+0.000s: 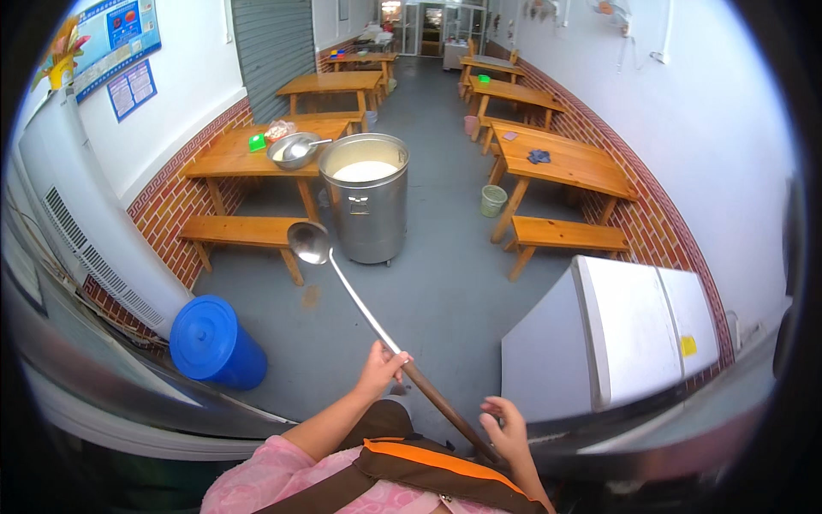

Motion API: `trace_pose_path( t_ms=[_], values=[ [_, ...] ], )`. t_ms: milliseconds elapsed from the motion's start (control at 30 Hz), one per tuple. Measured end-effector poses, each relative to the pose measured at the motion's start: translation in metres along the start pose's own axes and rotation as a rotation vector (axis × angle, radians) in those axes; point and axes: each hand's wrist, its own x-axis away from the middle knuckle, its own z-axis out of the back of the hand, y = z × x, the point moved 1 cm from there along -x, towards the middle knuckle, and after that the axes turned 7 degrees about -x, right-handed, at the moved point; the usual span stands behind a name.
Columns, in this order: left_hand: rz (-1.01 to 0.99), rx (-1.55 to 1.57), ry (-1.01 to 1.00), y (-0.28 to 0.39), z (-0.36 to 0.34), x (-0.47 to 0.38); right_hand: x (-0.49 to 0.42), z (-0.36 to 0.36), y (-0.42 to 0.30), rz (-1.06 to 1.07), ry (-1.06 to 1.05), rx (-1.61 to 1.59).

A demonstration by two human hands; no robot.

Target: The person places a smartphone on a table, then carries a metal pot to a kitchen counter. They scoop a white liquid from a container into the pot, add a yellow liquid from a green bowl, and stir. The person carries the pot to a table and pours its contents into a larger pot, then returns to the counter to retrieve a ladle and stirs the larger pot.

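My left hand [383,369] grips a long-handled ladle [364,307] where its metal shank meets the wooden grip. The ladle's round metal bowl [309,243] points away from me, to the left of a tall steel barrel [369,218]. My right hand [506,424] is beside the lower end of the wooden handle, fingers apart and curled, holding nothing. Inside the barrel is a pale, creamy-white content [365,171]; whether it is liquid I cannot tell.
A steel basin [294,162] with a scoop stands on the left wooden table [225,159]. Wooden benches [571,232] flank the aisle. A lidded blue bin [221,347] is at near left, a white refrigerator [632,334] at near right. A green wastebasket [493,201] sits by the right table.
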Motion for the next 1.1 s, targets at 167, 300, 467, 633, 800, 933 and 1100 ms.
trace_pose_path(
  t_ms=[167,300,467,633,800,933,1100],
  values=[
    [-0.025,0.018,-0.091,0.014,-0.037,-0.125,-0.189,-0.039,0.027,-0.056,-0.373,0.034],
    [-0.005,-0.005,-0.116,0.046,-0.054,-0.244,-0.333,-0.061,0.033,-0.26,-0.402,-0.1],
    [-0.005,-0.096,-0.186,0.072,-0.076,-0.398,-0.479,-0.033,0.049,-0.286,-0.299,0.062],
    [0.051,-0.257,-0.394,0.067,-0.08,-0.547,-0.602,0.018,0.083,-0.369,-0.165,-0.1],
    [0.041,-0.281,-0.358,0.047,-0.058,-0.705,-0.762,0.066,0.116,-0.444,-0.154,-0.055],
    [0.041,-0.359,-0.066,0.058,-0.025,-0.813,-0.913,0.085,0.122,-0.45,-0.284,0.019],
    [0.046,-0.355,0.164,0.075,0.023,-0.9,-1.092,0.051,0.12,-0.416,-0.525,0.039]
  ],
)
